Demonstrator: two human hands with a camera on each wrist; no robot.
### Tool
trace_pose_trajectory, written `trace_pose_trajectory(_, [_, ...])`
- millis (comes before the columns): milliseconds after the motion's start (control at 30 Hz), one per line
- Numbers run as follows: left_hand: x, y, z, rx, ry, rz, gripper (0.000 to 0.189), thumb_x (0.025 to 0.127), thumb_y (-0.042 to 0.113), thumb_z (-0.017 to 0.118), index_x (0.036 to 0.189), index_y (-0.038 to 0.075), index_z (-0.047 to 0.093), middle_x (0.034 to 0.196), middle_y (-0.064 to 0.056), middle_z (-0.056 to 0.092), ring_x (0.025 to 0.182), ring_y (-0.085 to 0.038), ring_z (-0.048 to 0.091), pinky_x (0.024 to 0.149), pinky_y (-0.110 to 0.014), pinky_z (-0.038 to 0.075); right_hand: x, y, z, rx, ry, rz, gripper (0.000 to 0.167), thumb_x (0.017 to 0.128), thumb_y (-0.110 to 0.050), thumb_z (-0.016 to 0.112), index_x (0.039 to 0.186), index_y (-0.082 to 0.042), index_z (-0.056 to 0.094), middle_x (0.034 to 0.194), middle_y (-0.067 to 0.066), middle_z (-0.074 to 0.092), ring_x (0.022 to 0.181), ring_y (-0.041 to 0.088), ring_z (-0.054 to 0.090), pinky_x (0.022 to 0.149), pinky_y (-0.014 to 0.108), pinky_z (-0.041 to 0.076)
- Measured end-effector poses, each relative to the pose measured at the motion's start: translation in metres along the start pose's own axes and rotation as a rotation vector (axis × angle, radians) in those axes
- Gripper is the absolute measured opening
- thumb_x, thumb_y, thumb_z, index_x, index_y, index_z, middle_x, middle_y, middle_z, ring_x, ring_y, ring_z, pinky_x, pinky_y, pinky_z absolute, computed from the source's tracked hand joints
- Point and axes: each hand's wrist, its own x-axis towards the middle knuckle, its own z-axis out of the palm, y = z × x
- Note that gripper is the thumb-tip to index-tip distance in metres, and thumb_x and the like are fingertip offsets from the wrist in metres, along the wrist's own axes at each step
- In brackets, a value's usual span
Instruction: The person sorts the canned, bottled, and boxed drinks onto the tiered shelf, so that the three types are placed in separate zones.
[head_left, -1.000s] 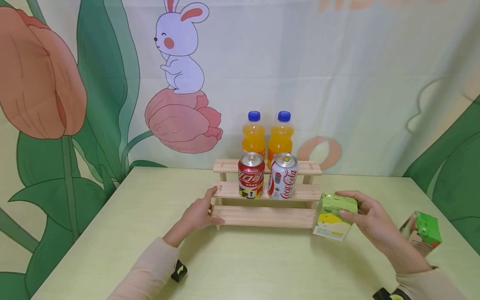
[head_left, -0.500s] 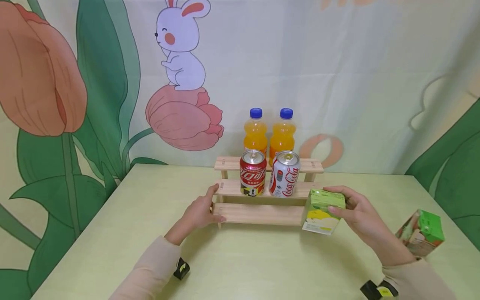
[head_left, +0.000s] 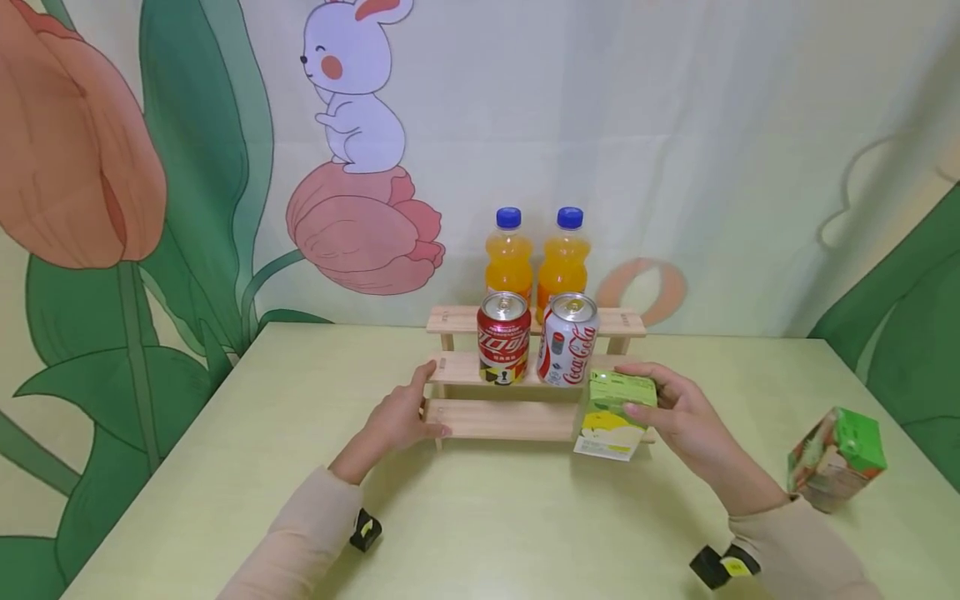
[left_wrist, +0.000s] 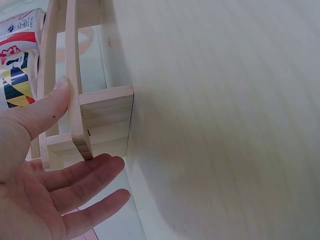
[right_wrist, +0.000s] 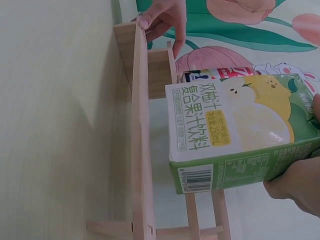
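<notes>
My right hand (head_left: 690, 421) grips a green juice box (head_left: 617, 417) with yellow fruit printed on it, thumb on the front face. The box is slightly tilted and overlaps the right end of the bottom shelf of a three-tier wooden rack (head_left: 498, 419). In the right wrist view, the carton (right_wrist: 240, 120) hangs close over the bottom slat (right_wrist: 142, 150). My left hand (head_left: 396, 417) holds the rack's left end. Its thumb (left_wrist: 52, 102) presses the bottom slat, while the other fingers reach around the end.
A red can (head_left: 504, 340) and a white Coca-Cola can (head_left: 567, 342) stand on the middle shelf. Two orange drink bottles (head_left: 509, 260) with blue caps stand on the top one. Another green-topped carton (head_left: 836, 458) is on the table at right. A printed curtain (head_left: 712, 167) hangs behind.
My right hand has carried the juice box leftward, from beside the rack's right end to in front of the bottom shelf. My left hand has stayed at the rack's left end.
</notes>
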Motion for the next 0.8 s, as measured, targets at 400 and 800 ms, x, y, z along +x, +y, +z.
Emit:
trace_pose_trajectory(400, [-0.002,-0.001,-0.001,-0.011,0.02,0.01,0.096,0.07,0.02,0.08,0.143,0.005,0.02,0.097,-0.018,0.062,0.075,-0.02,0.057,0.059,-0.03,0.045,0.016,0.002,0.019,-0.083,0.006,0.028,0.045,0.086,0.004,0.056,0.128,0.006,0.042,0.124,0.007,0.047,0.097,0.016,0.055,0.08,0.027,0.046])
trace_pose_trajectory(800, [0.0,0.001,0.0,-0.006,-0.002,0.006,0.096,0.069,0.022,0.08,0.142,0.006,0.02,0.101,-0.018,0.061,0.078,-0.02,0.057,0.061,-0.031,0.045,0.028,0.007,0.036,-0.11,0.058,0.111,0.043,0.084,0.007,0.057,0.125,0.011,0.043,0.128,0.023,0.039,0.096,0.017,0.055,0.08,0.027,0.046])
